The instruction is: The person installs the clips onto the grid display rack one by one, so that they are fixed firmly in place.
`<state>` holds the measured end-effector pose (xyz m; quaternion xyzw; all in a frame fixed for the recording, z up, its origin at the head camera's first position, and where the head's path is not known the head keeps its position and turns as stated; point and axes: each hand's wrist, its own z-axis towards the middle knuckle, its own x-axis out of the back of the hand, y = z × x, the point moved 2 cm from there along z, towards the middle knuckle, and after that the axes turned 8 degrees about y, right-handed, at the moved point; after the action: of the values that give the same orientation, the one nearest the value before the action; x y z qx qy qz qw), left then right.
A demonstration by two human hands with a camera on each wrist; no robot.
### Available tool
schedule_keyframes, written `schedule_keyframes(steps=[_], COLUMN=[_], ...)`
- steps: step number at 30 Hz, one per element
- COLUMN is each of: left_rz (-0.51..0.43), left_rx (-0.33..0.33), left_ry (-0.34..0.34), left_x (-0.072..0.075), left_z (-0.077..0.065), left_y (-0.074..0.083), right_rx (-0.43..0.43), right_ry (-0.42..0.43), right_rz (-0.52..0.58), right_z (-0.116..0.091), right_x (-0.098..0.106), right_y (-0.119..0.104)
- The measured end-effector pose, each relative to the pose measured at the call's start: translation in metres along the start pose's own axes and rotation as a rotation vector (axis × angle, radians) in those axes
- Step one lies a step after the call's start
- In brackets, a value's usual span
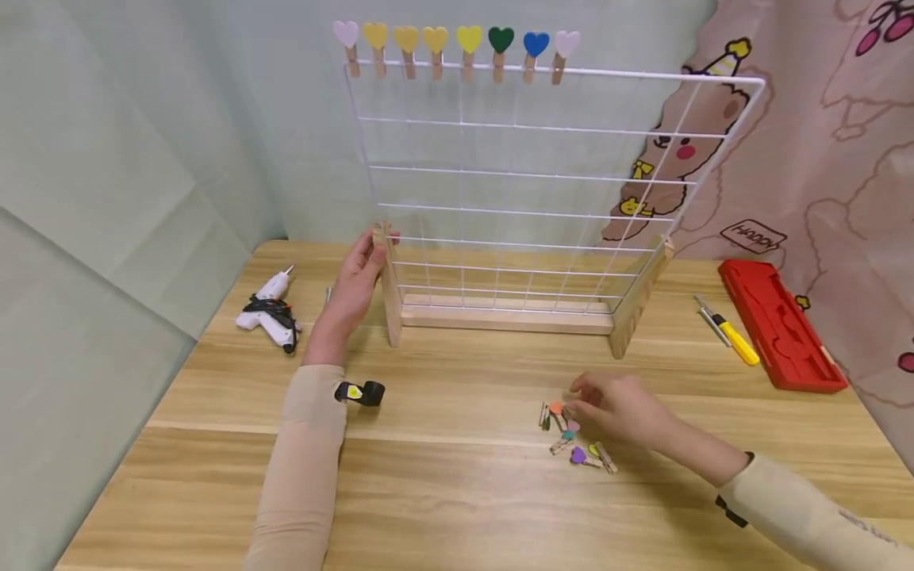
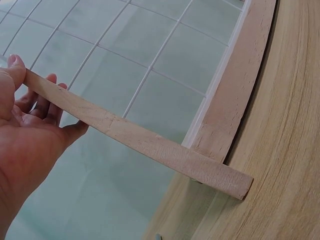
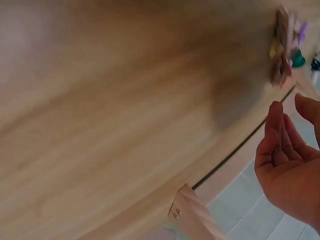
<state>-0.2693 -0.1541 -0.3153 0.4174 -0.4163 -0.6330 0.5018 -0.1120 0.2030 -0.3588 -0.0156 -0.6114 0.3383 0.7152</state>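
Note:
A white wire grid rack (image 1: 516,174) stands in a wooden frame on the table. My left hand (image 1: 350,281) grips the upper part of the frame's left wooden post (image 2: 115,125), thumb on one side and fingers on the other. Small wooden clothespins with coloured hearts, a green one (image 1: 501,40) among them, are clipped along the rack's top wire. More heart clothespins lie loose in front, including a purple one (image 1: 577,455) and an orange one (image 1: 556,408). Beside that pile is my right hand (image 1: 624,408), its fingers bent and thumb apart, with nothing between them.
To the left lies a white glue gun (image 1: 270,305) with its black cord wrapped round it. A red tray (image 1: 781,329) sits at the right edge, next to a yellow-handled tool (image 1: 739,341). Cloth (image 1: 143,159) hangs behind the table.

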Motion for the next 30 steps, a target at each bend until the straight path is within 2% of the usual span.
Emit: schedule_keyframes(steps=[4, 7, 11, 17, 20, 26, 30], left_rz=[-0.01, -0.011, -0.001, 0.013, 0.006, -0.006, -0.004], left_rx=[0.005, 0.003, -0.009, -0.021, -0.022, -0.017, -0.017], left_ry=[0.0, 0.001, -0.003, -0.009, -0.007, -0.012, -0.014], left_x=[-0.001, -0.001, -0.001, -0.001, 0.0, -0.001, -0.001], left_z=[0.0, 0.0, -0.001, -0.001, 0.0, 0.0, -0.001], left_y=[0.001, 0.001, 0.001, 0.001, 0.001, 0.002, 0.002], right_rx=[-0.076, -0.089, -0.057, -0.008, -0.027, -0.121, -0.154], right_ry=[-0.077, -0.104, -0.078, -0.049, -0.058, -0.108, -0.105], right_rz=[0.054, 0.064, 0.029, 0.034, 0.036, 0.089, 0.108], right_z=[-0.009, -0.013, -0.015, -0.02, -0.022, -0.022, -0.019], right_x=[-0.008, -0.012, -0.016, -0.016, -0.016, -0.014, -0.009], right_y=[-0.002, -0.005, -0.007, -0.007, -0.008, -0.007, -0.004])
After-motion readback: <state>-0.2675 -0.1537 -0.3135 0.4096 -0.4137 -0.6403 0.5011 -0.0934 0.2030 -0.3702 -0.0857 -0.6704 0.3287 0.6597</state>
